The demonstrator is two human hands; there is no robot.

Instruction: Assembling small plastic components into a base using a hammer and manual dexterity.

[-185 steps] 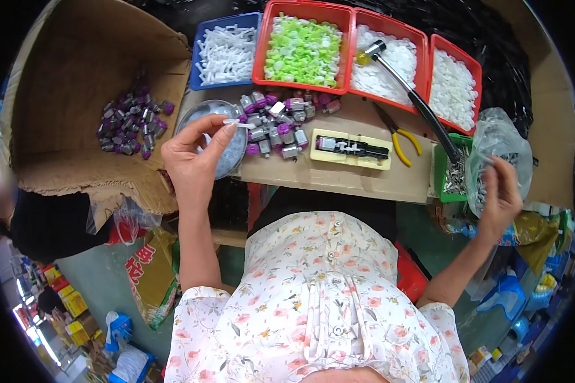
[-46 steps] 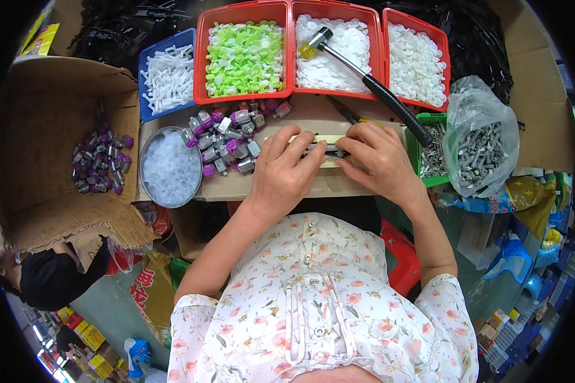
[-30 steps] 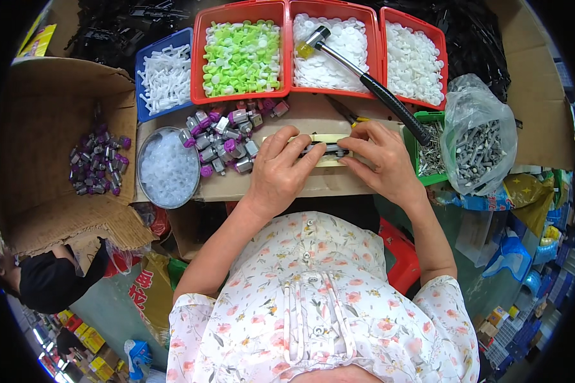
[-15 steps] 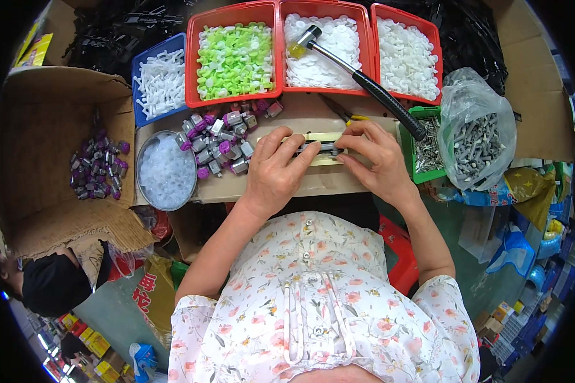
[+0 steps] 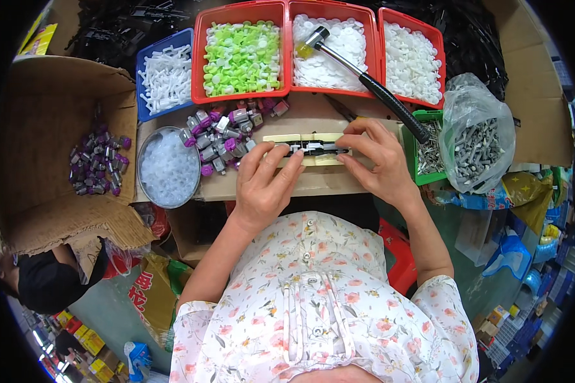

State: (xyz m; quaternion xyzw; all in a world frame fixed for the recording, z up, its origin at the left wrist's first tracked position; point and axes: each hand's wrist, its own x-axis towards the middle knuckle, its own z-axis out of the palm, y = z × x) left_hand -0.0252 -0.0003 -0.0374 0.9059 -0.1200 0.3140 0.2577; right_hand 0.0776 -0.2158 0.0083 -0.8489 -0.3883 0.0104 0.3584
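Note:
A long, narrow black plastic housing (image 5: 322, 152) with small white and grey parts in it lies in a cream-coloured holder (image 5: 314, 136) on the cardboard-covered work surface. My left hand (image 5: 262, 191) has its fingers bent round the housing's left end, the thumb pressing beside a small white part. At the other end, the thumb and index finger of my right hand (image 5: 384, 165) pinch the housing. Just left of the holder is a pile of small metal motors (image 5: 227, 137) with purple ends. Fingers partly cover both ends of the housing.
Red bins hold green-and-white pieces (image 5: 241, 57), white discs (image 5: 335, 60) and white caps (image 5: 412, 64). A hammer (image 5: 377, 89) lies across them. Left are a blue bin (image 5: 145, 108), a round bowl (image 5: 168, 167) and a cardboard box (image 5: 45, 147). Right stand a green bin (image 5: 421, 175) and plastic bag (image 5: 476, 102).
My left hand has drawn back a little to the left and lower, uncovering more of the black housing with its white parts. The right hand stays at the right end.

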